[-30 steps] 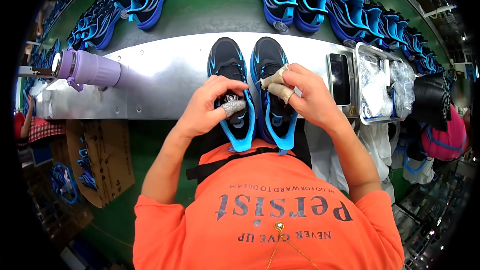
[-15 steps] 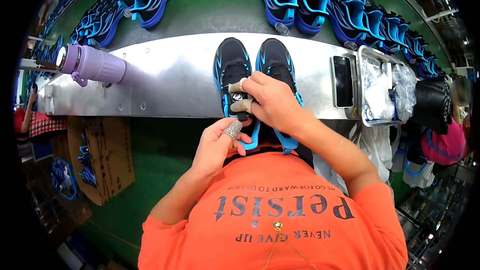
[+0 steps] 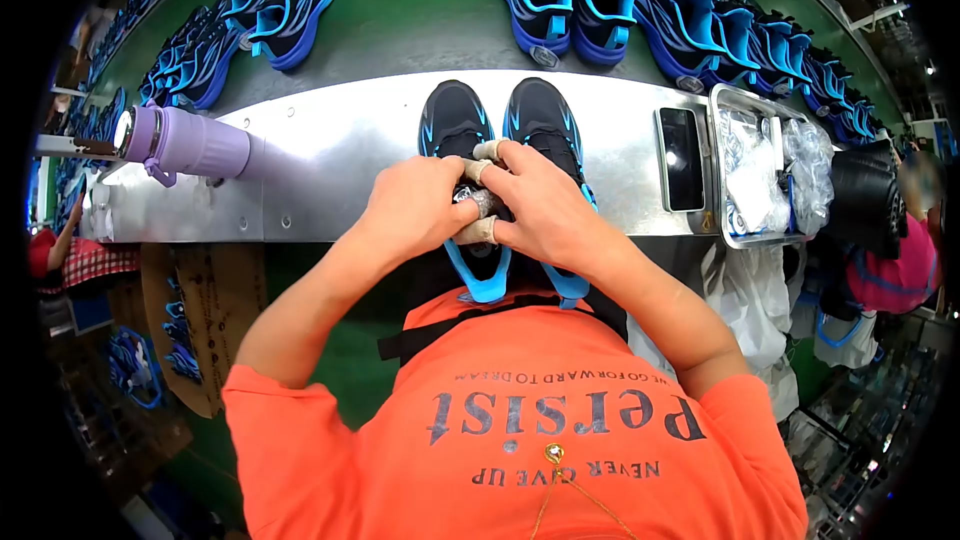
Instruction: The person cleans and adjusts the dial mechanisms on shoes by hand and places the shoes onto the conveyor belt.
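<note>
A pair of black and blue sneakers stands side by side on the metal bench, toes pointing away from me: the left sneaker (image 3: 452, 108) and the right sneaker (image 3: 542, 110). Both of my hands meet over the left sneaker's tongue and lacing. My left hand (image 3: 415, 205), a grey cover on its thumb, closes on the sneaker's upper from the left. My right hand (image 3: 548, 202), with beige covers on its fingertips, grips the same area from the right. A silvery round piece on the tongue is mostly hidden under the fingers.
On the metal bench (image 3: 330, 155) are a purple bottle (image 3: 200, 143), a phone (image 3: 681, 160) and a metal tray (image 3: 716, 165) of plastic-wrapped bits. Rows of sneakers (image 3: 690, 25) line the green surface beyond. A cardboard box (image 3: 225, 325) stands low on the left. Other people are at both sides.
My left hand has moved up and forward from the sneaker's heel opening onto its upper, beside my right hand. The right hand stays near the tongue. The view has shifted slightly.
</note>
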A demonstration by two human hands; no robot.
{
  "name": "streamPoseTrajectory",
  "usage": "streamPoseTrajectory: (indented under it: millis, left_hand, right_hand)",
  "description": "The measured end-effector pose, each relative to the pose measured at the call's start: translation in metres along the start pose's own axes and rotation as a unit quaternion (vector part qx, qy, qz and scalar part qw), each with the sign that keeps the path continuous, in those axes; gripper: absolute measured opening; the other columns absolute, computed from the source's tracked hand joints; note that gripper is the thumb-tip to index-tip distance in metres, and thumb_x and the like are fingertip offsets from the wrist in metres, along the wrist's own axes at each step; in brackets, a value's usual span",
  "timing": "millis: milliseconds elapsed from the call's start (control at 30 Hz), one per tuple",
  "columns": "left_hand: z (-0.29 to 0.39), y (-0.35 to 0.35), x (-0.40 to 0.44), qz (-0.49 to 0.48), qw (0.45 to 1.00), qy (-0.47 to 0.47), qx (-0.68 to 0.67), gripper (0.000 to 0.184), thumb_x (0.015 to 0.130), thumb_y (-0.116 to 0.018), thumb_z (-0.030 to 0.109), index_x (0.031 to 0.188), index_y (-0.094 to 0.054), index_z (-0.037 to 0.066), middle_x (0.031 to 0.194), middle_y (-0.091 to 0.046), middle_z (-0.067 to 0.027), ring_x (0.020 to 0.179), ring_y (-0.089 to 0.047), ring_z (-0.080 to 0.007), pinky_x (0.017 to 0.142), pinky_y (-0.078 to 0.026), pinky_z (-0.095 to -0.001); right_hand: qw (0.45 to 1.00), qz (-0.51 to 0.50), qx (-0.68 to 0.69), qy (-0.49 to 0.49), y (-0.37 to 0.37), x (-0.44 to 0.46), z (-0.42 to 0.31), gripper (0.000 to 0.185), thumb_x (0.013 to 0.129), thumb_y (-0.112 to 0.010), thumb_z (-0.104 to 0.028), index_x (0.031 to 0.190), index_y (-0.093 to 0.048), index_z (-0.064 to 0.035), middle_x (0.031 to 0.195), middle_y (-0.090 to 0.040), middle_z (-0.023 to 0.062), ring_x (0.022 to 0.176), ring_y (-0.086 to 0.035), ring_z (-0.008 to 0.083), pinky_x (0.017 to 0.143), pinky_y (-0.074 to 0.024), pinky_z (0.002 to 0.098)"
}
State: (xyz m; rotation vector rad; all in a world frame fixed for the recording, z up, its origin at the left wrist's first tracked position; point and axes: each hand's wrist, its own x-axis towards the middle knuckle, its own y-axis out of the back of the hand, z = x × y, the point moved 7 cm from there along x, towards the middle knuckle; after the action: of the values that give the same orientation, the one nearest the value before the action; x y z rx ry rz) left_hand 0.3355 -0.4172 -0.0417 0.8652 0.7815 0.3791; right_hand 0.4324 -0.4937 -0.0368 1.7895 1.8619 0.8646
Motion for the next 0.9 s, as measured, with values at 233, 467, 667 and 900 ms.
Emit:
streamPoseTrajectory:
  millis: [233, 467, 667, 900]
  left_hand:
    - [0.012, -0.004, -0.007, 0.109, 0.987, -0.108, 0.056, 0.028, 0.070, -0.072, 0.025, 0.088, -0.064, 0.004, 0.082, -0.067, -0.0144, 0.079, -0.065, -0.0359, 0.069, -0.051, -0.0458]
    - [-0.001, 0.001, -0.029, 0.157, 0.968, -0.157, -0.118, 0.032, 0.071, -0.072, 0.006, 0.100, -0.059, 0.003, 0.084, -0.056, -0.0109, 0.072, -0.056, -0.0274, 0.067, -0.048, -0.0358]
    - [-0.020, -0.012, -0.056, 0.225, 0.923, -0.083, -0.300, 0.023, 0.086, -0.065, -0.004, 0.107, -0.056, 0.001, 0.096, -0.056, -0.0019, 0.081, -0.055, -0.0100, 0.074, -0.046, -0.0230]
    - [-0.021, -0.053, -0.080, 0.151, 0.848, -0.010, -0.508, 0.011, 0.093, -0.065, 0.000, 0.101, -0.057, -0.003, 0.093, -0.058, -0.0026, 0.078, -0.057, -0.0052, 0.069, -0.049, -0.0219]
  right_hand:
    - [0.999, 0.026, -0.034, 0.020, -0.002, -0.006, 0.004, 0.052, 0.067, -0.076, -0.008, 0.117, -0.063, -0.0019, 0.122, -0.058, 0.0151, 0.109, -0.058, 0.0357, 0.092, -0.0485, 0.0438]
    - [0.997, -0.042, 0.059, -0.005, 0.003, 0.000, 0.015, 0.056, 0.072, -0.080, -0.015, 0.125, -0.063, -0.0088, 0.120, -0.059, 0.0123, 0.105, -0.059, 0.0326, 0.089, -0.0495, 0.0399]
    - [0.988, -0.060, 0.141, 0.005, 0.012, 0.010, 0.001, 0.043, 0.078, -0.078, -0.020, 0.120, -0.069, -0.0152, 0.095, -0.058, 0.0118, 0.093, -0.060, 0.0316, 0.082, -0.0495, 0.0401]
    - [0.999, 0.050, -0.006, 0.013, -0.001, 0.001, -0.004, 0.024, 0.077, -0.076, -0.019, 0.099, -0.071, -0.0124, 0.082, -0.057, 0.0083, 0.081, -0.059, 0.0291, 0.072, -0.0480, 0.0410]
